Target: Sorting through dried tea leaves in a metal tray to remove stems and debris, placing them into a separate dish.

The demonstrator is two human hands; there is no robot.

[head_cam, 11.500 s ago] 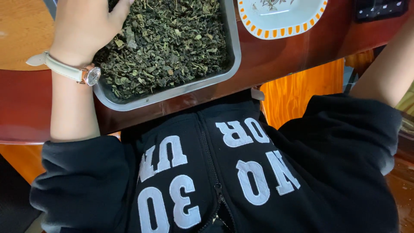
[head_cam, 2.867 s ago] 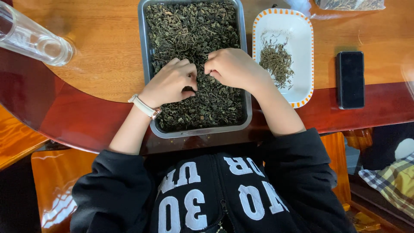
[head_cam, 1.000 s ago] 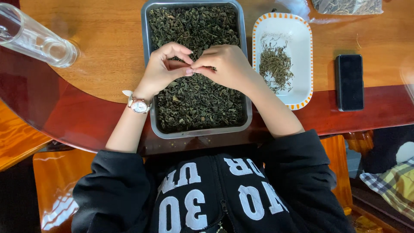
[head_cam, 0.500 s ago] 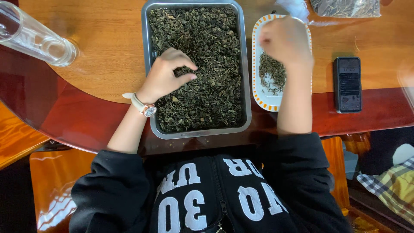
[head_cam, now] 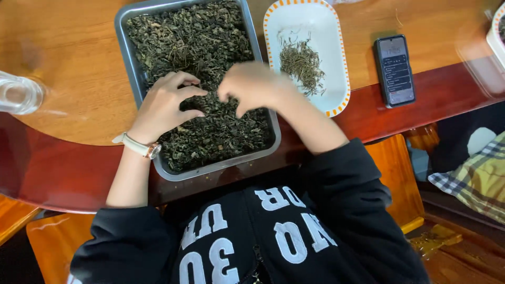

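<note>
A grey metal tray (head_cam: 124,58) full of dark dried leaves (head_cam: 194,42) lies on the wooden table. My left hand (head_cam: 164,104), with a pale-strapped watch on its wrist, rests on the leaves near the tray's middle, thumb and fingers curved apart. My right hand (head_cam: 251,87) is blurred over the leaves just to its right, fingers curled downward. Whether it pinches anything is hidden. To the right of the tray stands a white oblong dish with an orange-dashed rim (head_cam: 336,79), holding a small pile of thin stems (head_cam: 301,63).
A dark phone (head_cam: 394,71) lies to the right of the dish. A clear glass (head_cam: 18,94) stands at the far left. The table has a dark red curved edge (head_cam: 63,168) toward me. A plaid cloth (head_cam: 476,176) lies at the lower right.
My right hand was over the white dish half a second ago and has come back over the tray beside my left hand. My left hand stays on the leaves.
</note>
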